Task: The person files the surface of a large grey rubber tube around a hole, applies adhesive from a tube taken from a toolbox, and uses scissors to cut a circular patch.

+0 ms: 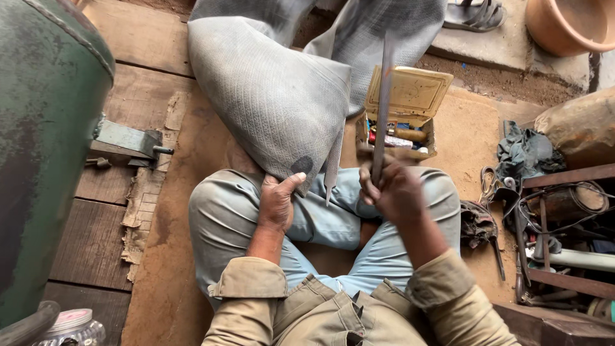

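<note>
Grey rubber inner tube point(275, 96), flattened and finely ribbed, is draped from the wooden floor point(138, 96) across the seated person's knees, with a dark round patch point(302, 164) near its lower edge. That edge is pinched by the left hand point(277, 204), thumb on top, its grip closed on the rubber just beside the patch. A long, narrow, dull grey metal tool point(382, 102), flat like a file or blade, is held upright in the right hand point(394, 191), the fingers wrapped tightly round its lower end. A second slim, pointed grey piece point(332, 168) hangs by the tube's edge; what it is cannot be told.

1 risk is judged likely: the hard metal edge stands close to soft, thin rubber and to the left thumb, so a slip could gouge the tube or nick the skin. The limp rubber could also slide off the smooth light blue trouser fabric point(333, 218) if the pinch loosens. The open yellowed plastic box point(403, 112) of small items sits just beyond the knees and could be knocked.
</note>
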